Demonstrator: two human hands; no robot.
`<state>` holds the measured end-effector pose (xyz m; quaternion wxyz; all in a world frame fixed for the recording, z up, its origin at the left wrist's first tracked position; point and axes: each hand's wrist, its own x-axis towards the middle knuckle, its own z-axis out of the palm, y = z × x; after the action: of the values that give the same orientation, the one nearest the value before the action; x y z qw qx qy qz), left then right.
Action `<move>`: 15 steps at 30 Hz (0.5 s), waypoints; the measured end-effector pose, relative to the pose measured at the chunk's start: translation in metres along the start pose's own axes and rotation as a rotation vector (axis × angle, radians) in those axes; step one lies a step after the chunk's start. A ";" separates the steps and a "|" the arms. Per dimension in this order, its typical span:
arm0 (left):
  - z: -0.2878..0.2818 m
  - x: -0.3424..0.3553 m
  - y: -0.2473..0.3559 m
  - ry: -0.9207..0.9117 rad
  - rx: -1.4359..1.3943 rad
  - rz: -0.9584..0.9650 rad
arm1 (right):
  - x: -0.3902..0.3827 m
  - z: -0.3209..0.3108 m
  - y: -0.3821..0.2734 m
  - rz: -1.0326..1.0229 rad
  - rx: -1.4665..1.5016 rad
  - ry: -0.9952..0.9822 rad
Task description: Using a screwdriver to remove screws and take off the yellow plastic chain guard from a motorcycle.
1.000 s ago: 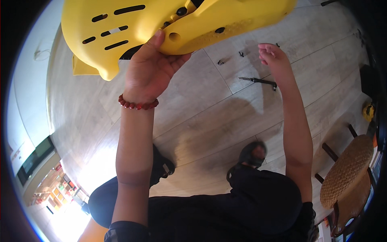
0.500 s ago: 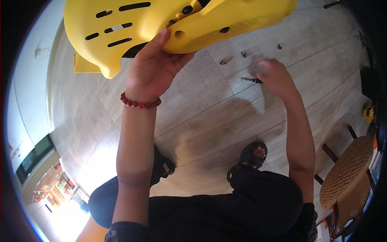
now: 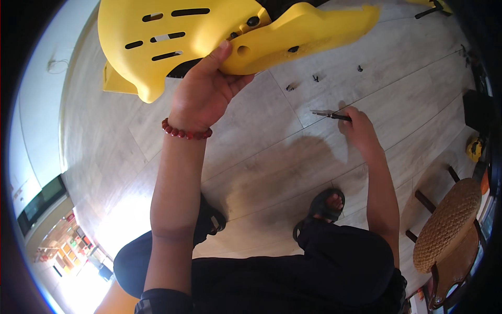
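Observation:
A large moulded yellow plastic shell (image 3: pixel 204 26) with long slots and black fasteners fills the upper left. My left hand (image 3: pixel 206 97), a red bead bracelet at its wrist, grips the shell's lower edge, thumb on the outer face and fingers underneath. Low over the floor, the fingers of my right hand (image 3: pixel 361 128) are closed on the dark handle of a slim tool (image 3: pixel 329 114). Its grey metal tip points left; its exact kind is unclear. Small dark screw-like pieces (image 3: pixel 316 78) lie in a loose row on the floor beyond this hand.
A woven-seat chair (image 3: pixel 449 225) lies at the lower right. Beyond it are a black box (image 3: pixel 478 109) and a small yellow object (image 3: pixel 474 149). Another yellow and black piece (image 3: pixel 434 7) shows at the top right. My sandalled feet (image 3: pixel 327 205) rest on the wood-look floor (image 3: pixel 261 136).
My right hand has moved down to the slim tool and closed on its handle. The shell, in my left hand, appears slightly lower and further right in view.

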<state>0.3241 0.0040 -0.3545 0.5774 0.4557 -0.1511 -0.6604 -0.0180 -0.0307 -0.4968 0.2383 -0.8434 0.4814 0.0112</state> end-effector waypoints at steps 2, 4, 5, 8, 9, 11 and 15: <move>-0.003 -0.003 0.000 0.026 0.010 -0.003 | -0.004 -0.026 -0.016 0.143 0.365 -0.115; -0.002 -0.005 -0.001 0.022 -0.002 -0.011 | -0.010 -0.056 -0.029 0.123 0.527 -0.089; 0.001 -0.004 0.000 0.013 -0.016 -0.013 | -0.013 -0.077 -0.036 0.099 0.683 -0.057; 0.004 -0.002 -0.005 0.001 -0.050 -0.030 | -0.018 -0.151 -0.083 0.045 0.750 -0.098; 0.004 -0.001 -0.004 -0.002 -0.061 -0.027 | -0.014 -0.171 -0.096 0.045 0.738 -0.099; 0.004 -0.005 -0.003 0.011 -0.053 -0.057 | -0.011 -0.210 -0.123 -0.134 0.455 -0.168; 0.000 -0.002 -0.003 0.038 -0.144 -0.084 | 0.010 -0.266 -0.173 -0.199 0.331 -0.216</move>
<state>0.3221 0.0063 -0.3563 0.5834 0.4313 -0.0730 -0.6843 0.0727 -0.0756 -0.1960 0.4236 -0.8301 0.3626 -0.0011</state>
